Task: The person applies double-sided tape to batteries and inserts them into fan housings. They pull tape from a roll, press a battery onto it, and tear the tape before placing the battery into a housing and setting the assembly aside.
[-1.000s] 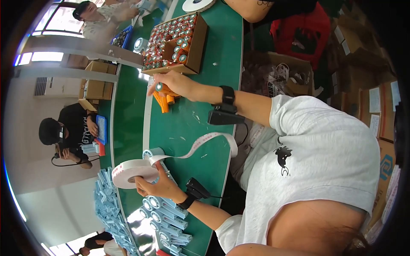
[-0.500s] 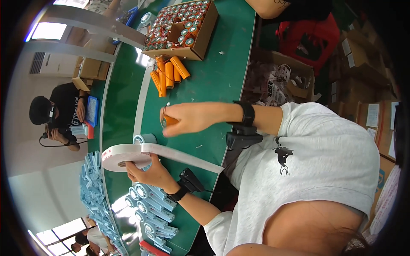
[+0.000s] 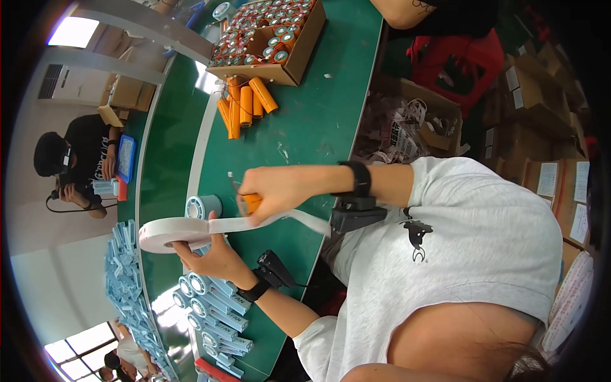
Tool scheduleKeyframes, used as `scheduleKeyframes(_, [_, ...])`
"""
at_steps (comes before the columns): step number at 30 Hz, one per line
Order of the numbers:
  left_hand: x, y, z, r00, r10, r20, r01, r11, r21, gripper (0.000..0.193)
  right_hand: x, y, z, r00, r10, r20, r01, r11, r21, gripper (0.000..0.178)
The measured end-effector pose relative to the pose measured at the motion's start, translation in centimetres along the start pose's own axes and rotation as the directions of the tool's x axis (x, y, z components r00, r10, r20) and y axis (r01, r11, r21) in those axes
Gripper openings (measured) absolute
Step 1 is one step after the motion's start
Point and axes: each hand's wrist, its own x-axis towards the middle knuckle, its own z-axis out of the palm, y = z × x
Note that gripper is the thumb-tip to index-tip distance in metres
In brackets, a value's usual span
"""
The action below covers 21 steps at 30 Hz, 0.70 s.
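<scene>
Right hand (image 3: pixel 273 186), fingers curled closed around one orange cell (image 3: pixel 251 204), at the loose white strip (image 3: pixel 237 224); blur leaves their contact uncertain. Left hand (image 3: pixel 219 261), thumb and fingers gripping the white tape roll (image 3: pixel 167 230) above the green table (image 3: pixel 312 121), beside pale blue round-headed units (image 3: pixel 199 284). Spare orange cells (image 3: pixel 246 105), loose, near an open carton (image 3: pixel 298 67).

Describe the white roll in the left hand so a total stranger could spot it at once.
Start at the long green table and find the light-blue, round-headed pieces grouped on it. Beside them is the person's left hand, gripping the white roll. Unlike those pieces, it is a broad, flat disc, with a white strip running from it toward the right hand.
</scene>
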Motion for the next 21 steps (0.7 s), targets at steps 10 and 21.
scheduleKeyframes(10, [-0.4, -0.1, -0.4, 0.993, 0.118, 0.027, -0.121, 0.966, 0.23, 0.063, 2.9, -4.2, -2.5, 0.957, -0.147, -0.251, 0.21, 0.947, 0.243, 0.027])
scheduleKeyframes(21, [-1.0, 0.1, 0.2, 0.91, 0.332, 0.248, -0.379, 0.909, 0.173, 0.052, 5.6, -1.3, 0.4, 0.932, -0.08, -0.354, 0.147, 0.975, 0.167, 0.027])
